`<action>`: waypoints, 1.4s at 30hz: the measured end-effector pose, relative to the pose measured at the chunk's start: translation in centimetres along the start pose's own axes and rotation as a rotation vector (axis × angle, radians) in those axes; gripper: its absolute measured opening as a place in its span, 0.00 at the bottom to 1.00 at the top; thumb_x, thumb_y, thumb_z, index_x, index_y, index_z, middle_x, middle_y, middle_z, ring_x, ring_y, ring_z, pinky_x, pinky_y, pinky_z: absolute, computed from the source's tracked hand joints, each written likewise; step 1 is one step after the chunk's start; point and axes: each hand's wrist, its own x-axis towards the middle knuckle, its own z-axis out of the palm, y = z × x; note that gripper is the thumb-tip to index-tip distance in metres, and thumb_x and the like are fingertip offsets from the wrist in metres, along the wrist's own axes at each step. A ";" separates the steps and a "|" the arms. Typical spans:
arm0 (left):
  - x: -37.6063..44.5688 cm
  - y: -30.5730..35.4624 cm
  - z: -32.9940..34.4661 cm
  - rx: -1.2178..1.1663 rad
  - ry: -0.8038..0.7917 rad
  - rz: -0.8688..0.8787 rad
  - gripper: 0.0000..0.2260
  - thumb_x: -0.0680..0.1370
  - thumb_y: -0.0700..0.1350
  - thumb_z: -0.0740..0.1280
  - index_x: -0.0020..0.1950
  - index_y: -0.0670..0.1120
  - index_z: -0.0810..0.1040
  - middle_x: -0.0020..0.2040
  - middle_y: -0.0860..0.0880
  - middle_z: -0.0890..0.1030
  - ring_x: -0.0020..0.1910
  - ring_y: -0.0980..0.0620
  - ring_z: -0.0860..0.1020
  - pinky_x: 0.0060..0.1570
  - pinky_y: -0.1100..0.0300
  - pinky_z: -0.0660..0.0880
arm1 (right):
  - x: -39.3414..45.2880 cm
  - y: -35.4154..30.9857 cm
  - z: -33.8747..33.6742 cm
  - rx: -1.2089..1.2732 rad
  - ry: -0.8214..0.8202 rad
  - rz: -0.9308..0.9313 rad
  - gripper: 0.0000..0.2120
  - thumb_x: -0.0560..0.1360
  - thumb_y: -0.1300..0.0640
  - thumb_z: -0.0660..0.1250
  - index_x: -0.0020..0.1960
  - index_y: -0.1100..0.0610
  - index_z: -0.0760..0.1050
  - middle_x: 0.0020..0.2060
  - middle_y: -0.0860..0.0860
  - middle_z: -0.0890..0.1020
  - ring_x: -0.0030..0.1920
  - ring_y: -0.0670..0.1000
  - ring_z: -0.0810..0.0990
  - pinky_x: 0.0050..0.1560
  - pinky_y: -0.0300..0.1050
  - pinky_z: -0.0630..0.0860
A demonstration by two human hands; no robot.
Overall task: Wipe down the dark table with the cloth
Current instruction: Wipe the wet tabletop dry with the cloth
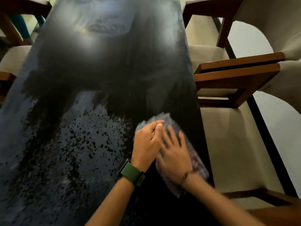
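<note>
The dark glossy table (101, 66) fills the view, with speckled wet patches on its near left half. A grey-purple cloth (197, 162) lies flat near the table's right edge. My right hand (175, 154) presses flat on the cloth, fingers spread and blurred. My left hand (147, 141), with a green watch strap on the wrist, rests beside it, fingers bent over the cloth's far left part. Much of the cloth is hidden under both hands.
Cream upholstered chairs with brown wooden arms (236, 79) stand close along the table's right side. More chair frames (9, 30) line the left side. A dark strip runs across the pale floor (263, 121) on the right.
</note>
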 end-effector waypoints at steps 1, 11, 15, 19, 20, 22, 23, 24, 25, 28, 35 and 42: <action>-0.1 -0.1 0.1 -0.019 -0.003 -0.019 0.11 0.79 0.43 0.58 0.56 0.46 0.78 0.52 0.53 0.80 0.49 0.63 0.77 0.49 0.76 0.70 | -2.9 -0.8 0.6 0.000 0.017 -0.076 0.30 0.75 0.43 0.51 0.75 0.48 0.52 0.75 0.52 0.60 0.75 0.55 0.51 0.70 0.59 0.50; -0.4 -0.7 -0.9 -0.007 -0.021 -0.025 0.12 0.79 0.44 0.58 0.58 0.46 0.78 0.54 0.52 0.81 0.51 0.64 0.75 0.50 0.73 0.71 | 15.2 7.5 -3.6 0.074 0.056 0.300 0.26 0.79 0.47 0.50 0.76 0.44 0.51 0.77 0.49 0.52 0.76 0.53 0.47 0.73 0.62 0.44; -1.8 -1.1 -1.6 -0.018 -0.011 -0.035 0.12 0.79 0.44 0.58 0.58 0.45 0.77 0.54 0.51 0.81 0.51 0.63 0.75 0.50 0.75 0.70 | 19.2 7.8 -4.9 0.183 0.028 0.473 0.25 0.80 0.45 0.49 0.76 0.42 0.49 0.77 0.47 0.49 0.76 0.53 0.43 0.71 0.67 0.39; -2.5 -1.2 -2.1 0.005 0.051 -0.005 0.12 0.79 0.44 0.58 0.57 0.45 0.78 0.53 0.49 0.82 0.49 0.63 0.75 0.46 0.78 0.68 | 11.2 2.4 -2.2 -0.028 -0.011 0.213 0.27 0.79 0.45 0.50 0.76 0.43 0.46 0.77 0.50 0.50 0.76 0.56 0.46 0.70 0.70 0.46; -2.6 -1.2 -2.2 0.013 0.066 -0.003 0.12 0.78 0.44 0.58 0.57 0.44 0.78 0.53 0.48 0.82 0.47 0.62 0.75 0.44 0.79 0.67 | 7.6 0.5 -1.3 -0.064 -0.005 0.132 0.28 0.78 0.44 0.50 0.76 0.44 0.47 0.77 0.51 0.53 0.76 0.57 0.49 0.69 0.71 0.50; -2.7 -1.2 -2.5 0.015 0.074 -0.030 0.12 0.79 0.43 0.58 0.57 0.44 0.78 0.53 0.47 0.82 0.47 0.61 0.75 0.44 0.79 0.67 | 0.7 -2.8 0.2 -0.063 0.039 0.004 0.29 0.75 0.44 0.50 0.75 0.49 0.51 0.74 0.53 0.61 0.75 0.59 0.56 0.67 0.72 0.56; -2.8 -1.4 -2.7 0.010 0.081 -0.044 0.12 0.79 0.43 0.58 0.58 0.43 0.78 0.54 0.47 0.81 0.48 0.62 0.75 0.46 0.78 0.68 | -1.6 -3.8 0.8 -0.042 0.051 -0.022 0.30 0.75 0.44 0.51 0.74 0.49 0.52 0.73 0.53 0.64 0.74 0.59 0.58 0.66 0.72 0.56; -2.9 -1.5 -2.8 0.003 0.094 -0.054 0.12 0.79 0.43 0.58 0.58 0.43 0.78 0.54 0.47 0.81 0.49 0.62 0.75 0.48 0.77 0.69 | -2.7 -4.3 1.0 -0.025 0.033 -0.023 0.30 0.75 0.44 0.51 0.74 0.49 0.51 0.73 0.53 0.64 0.74 0.58 0.58 0.66 0.71 0.55; -3.1 -1.7 -3.0 0.000 0.110 -0.060 0.12 0.79 0.42 0.58 0.57 0.43 0.78 0.54 0.48 0.81 0.49 0.62 0.75 0.49 0.75 0.70 | -2.6 -4.3 1.0 -0.008 0.015 -0.023 0.30 0.75 0.44 0.50 0.75 0.48 0.50 0.73 0.53 0.64 0.74 0.58 0.58 0.67 0.71 0.54; -3.7 -2.3 -3.1 0.017 0.136 -0.074 0.14 0.77 0.46 0.57 0.54 0.43 0.79 0.52 0.47 0.82 0.47 0.59 0.77 0.46 0.71 0.71 | 3.0 -3.4 -0.3 -0.038 0.026 -0.001 0.28 0.76 0.43 0.47 0.75 0.44 0.51 0.75 0.51 0.59 0.75 0.57 0.54 0.68 0.70 0.50; -4.6 -1.9 -2.7 -0.010 0.136 -0.107 0.13 0.79 0.43 0.58 0.59 0.42 0.77 0.56 0.46 0.81 0.55 0.53 0.77 0.56 0.61 0.73 | 19.3 -1.0 -3.1 0.083 0.012 0.143 0.26 0.79 0.46 0.50 0.76 0.42 0.50 0.77 0.48 0.50 0.76 0.54 0.44 0.71 0.67 0.40; -4.9 -1.3 -3.5 -0.020 0.221 -0.108 0.14 0.78 0.45 0.57 0.58 0.42 0.77 0.55 0.45 0.81 0.53 0.54 0.78 0.53 0.65 0.72 | 3.5 -4.3 -1.0 -0.105 -0.055 -0.253 0.29 0.75 0.44 0.48 0.75 0.50 0.58 0.74 0.53 0.61 0.75 0.58 0.55 0.70 0.66 0.54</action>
